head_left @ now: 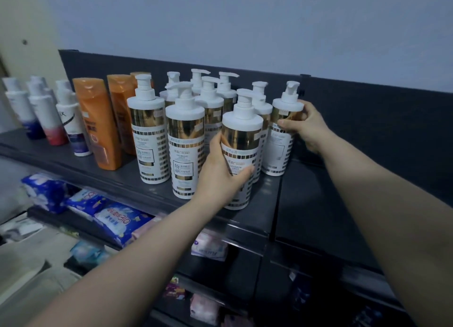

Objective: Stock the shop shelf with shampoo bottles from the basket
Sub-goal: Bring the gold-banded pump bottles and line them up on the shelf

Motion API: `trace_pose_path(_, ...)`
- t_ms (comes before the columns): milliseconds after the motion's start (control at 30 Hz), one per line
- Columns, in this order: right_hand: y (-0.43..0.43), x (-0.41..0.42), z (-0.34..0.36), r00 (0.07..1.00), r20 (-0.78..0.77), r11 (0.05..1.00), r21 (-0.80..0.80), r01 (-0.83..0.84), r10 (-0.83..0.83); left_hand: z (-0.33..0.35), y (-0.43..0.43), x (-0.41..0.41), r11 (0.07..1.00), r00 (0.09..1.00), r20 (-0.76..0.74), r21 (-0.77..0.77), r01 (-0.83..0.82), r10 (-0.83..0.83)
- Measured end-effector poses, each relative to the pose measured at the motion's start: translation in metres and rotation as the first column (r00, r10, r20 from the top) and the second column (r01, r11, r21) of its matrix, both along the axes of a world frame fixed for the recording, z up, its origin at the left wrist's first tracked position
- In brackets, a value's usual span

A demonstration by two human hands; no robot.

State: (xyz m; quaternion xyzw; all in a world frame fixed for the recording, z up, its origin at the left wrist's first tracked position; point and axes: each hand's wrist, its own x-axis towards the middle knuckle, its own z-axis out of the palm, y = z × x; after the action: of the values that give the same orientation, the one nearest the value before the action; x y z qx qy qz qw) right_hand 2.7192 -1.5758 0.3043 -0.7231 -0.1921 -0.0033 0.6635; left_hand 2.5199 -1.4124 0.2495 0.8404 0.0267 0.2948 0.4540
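Dim, bluish light — soft glare streaks the gold bands on the white plastic pump bottles [241,135]. Wide-angle distortion bends the dark metal shelf [302,204]; near-left blue-and-white packets [117,218] blur.

Pump bottles [185,140] right of flip-cap bottles [100,123]

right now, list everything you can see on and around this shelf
pump bottles: about nine, white with gold bands, clustered mid top shelf
orange bottles: three, orange, left of the pump bottles, rearmost mostly hidden
white bottles: at least three, white with blue, red or dark bases, far left of top shelf
top shelf: one, dark grey
packets: several, blue, white and pink, on lower shelves
wall: pale, behind the shelf
left hand: grips the nearest pump bottle at the shelf's front
right hand: grips the rightmost pump bottle
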Motion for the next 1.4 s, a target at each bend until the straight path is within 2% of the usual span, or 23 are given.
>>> trace_pose_path(200,0.019,0.020,-0.012,0.998,0.021,0.998,-0.023,-0.067,0.067,-0.001,-0.003,0.001,1.000,1.000,0.000,-0.009,-0.024,0.024)
trace_pose_path(400,0.010,0.024,-0.038,0.977,-0.073,0.952,-0.222,-0.212,0.200,-0.003,-0.004,0.000,0.999,0.999,0.010,0.018,-0.045,0.045)
trace_pose_path(933,0.030,0.031,-0.055,0.981,-0.005,0.952,-0.241,-0.188,0.192,-0.004,-0.004,-0.001,0.999,0.999,0.014,0.012,-0.038,0.037)
trace_pose_path(1067,0.014,0.000,-0.055,0.994,0.045,0.967,-0.240,-0.086,0.100,-0.006,-0.003,0.000,1.000,0.999,0.034,-0.001,-0.002,0.002)
trace_pose_path(1200,-0.005,-0.040,-0.052,0.983,0.182,0.950,-0.309,0.049,0.008,-0.008,-0.001,-0.001,0.999,0.996,0.078,-0.005,0.034,-0.034)
trace_pose_path(1300,-0.018,-0.075,-0.047,0.954,0.294,0.891,-0.415,0.184,-0.060,-0.010,0.000,-0.007,0.998,0.993,0.112,0.058,0.026,-0.032)
trace_pose_path(1400,-0.027,-0.116,-0.044,0.915,0.393,0.808,-0.508,0.299,-0.091,-0.013,0.000,-0.016,0.980,0.992,0.126,0.197,-0.008,-0.017)
